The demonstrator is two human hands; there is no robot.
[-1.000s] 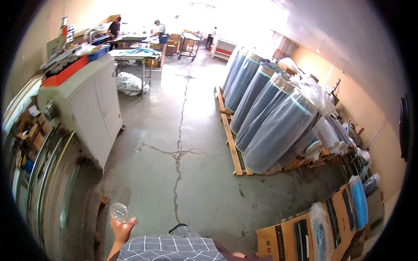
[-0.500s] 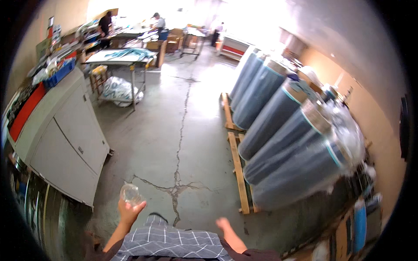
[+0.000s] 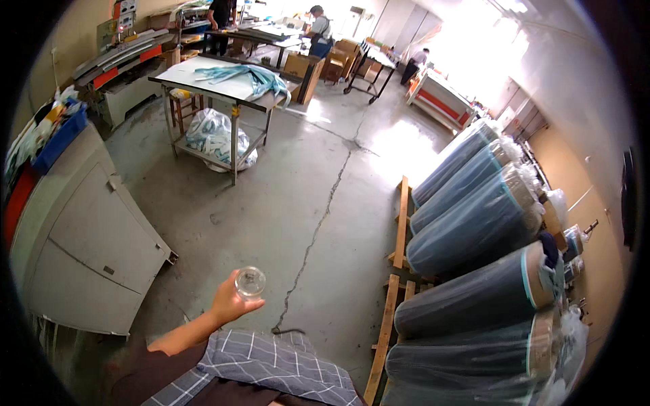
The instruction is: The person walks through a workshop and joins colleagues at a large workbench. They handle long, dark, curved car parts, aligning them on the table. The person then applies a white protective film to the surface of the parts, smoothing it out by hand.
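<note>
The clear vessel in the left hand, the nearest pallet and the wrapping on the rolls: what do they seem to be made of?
Clear vessel: glass or hard plastic, glossy; see-through with bright glints, I cannot tell which.
Pallet: probably bare, matt wood, judging by its tan, slatted build.
Wrapping: likely thin, shiny plastic film, since it is see-through and creased.

We hold a clear, round cup (image 3: pixel 250 283) in our left hand (image 3: pixel 229 302), its circular end facing us.

Dark-clad co-worker (image 3: pixel 221 15): head cut off above | nearest wrapped roll (image 3: pixel 450 394): cut off below | right hand: hidden from my view
</note>
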